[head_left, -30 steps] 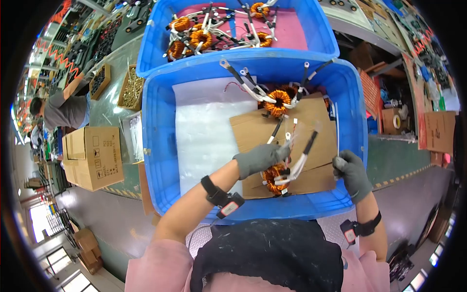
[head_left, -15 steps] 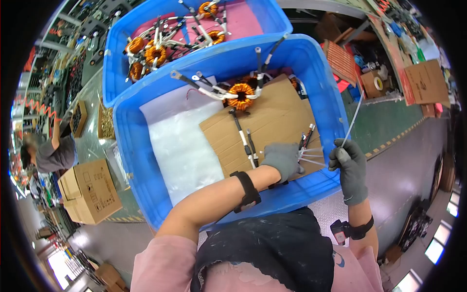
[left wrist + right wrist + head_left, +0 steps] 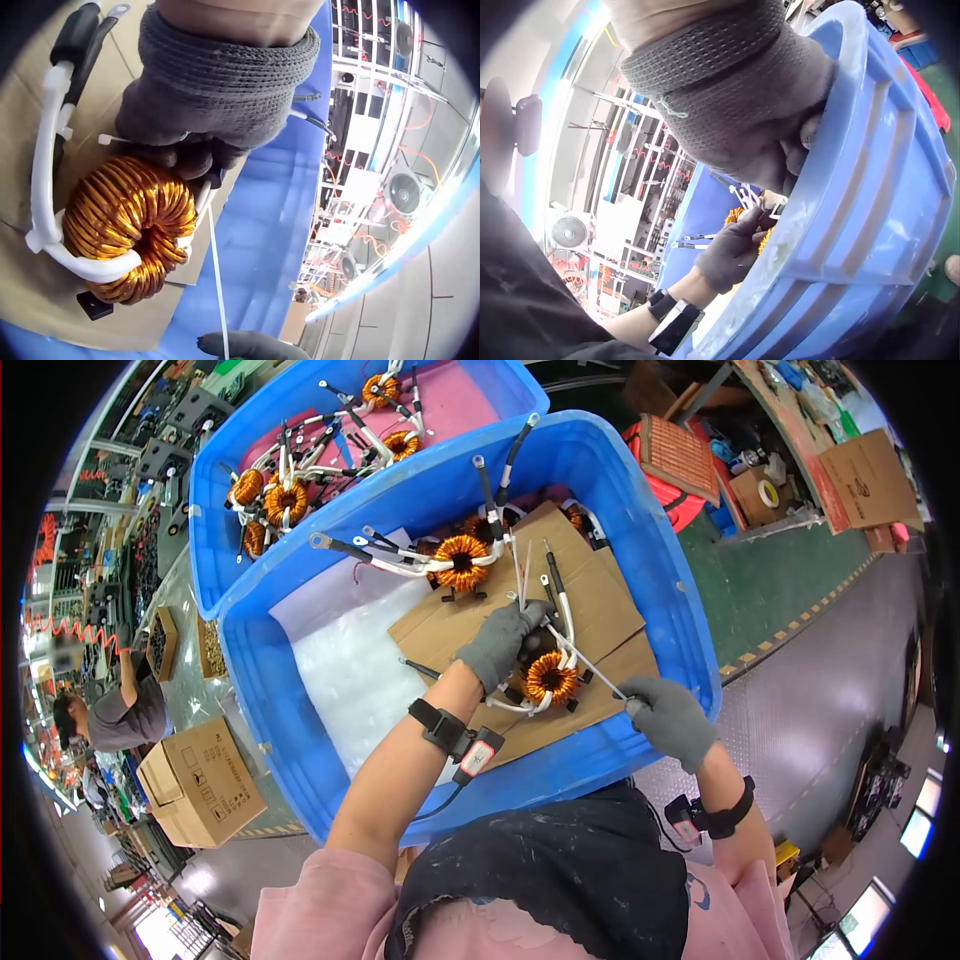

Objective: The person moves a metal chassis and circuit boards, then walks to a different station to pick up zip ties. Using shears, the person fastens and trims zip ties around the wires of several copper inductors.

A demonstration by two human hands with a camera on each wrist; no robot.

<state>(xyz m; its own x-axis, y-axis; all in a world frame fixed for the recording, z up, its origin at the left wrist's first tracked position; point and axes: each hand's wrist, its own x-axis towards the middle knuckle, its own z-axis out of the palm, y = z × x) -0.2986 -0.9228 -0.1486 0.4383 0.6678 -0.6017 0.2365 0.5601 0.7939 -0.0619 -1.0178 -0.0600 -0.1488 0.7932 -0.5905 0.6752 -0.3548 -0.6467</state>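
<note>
In the head view the gloved left hand (image 3: 497,647) is at the near coil (image 3: 551,677), its fingers curled round white ties and the coil's leads. The gloved right hand (image 3: 672,720) pinches one end of a thin white tie (image 3: 590,666), which runs across to the coil. In the left wrist view the copper-wound coil (image 3: 127,225) lies on cardboard beside the left fingers, with thick white sleeved leads (image 3: 46,157). The right wrist view has the right hand (image 3: 742,112) close to the bin rim, its fingertips partly hidden.
The blue bin (image 3: 480,810) holds a cardboard sheet (image 3: 600,595), white foam (image 3: 350,670) and another coil (image 3: 461,563) with upright leads. Behind it a second blue bin (image 3: 212,550) contains several coils. A carton (image 3: 205,780) and another person (image 3: 125,710) are at left.
The coil now shows beside the left hand, which has shifted back and left. The right hand has moved inward over the bin's near right side, bringing its tie to the coil. The head view has shifted.
</note>
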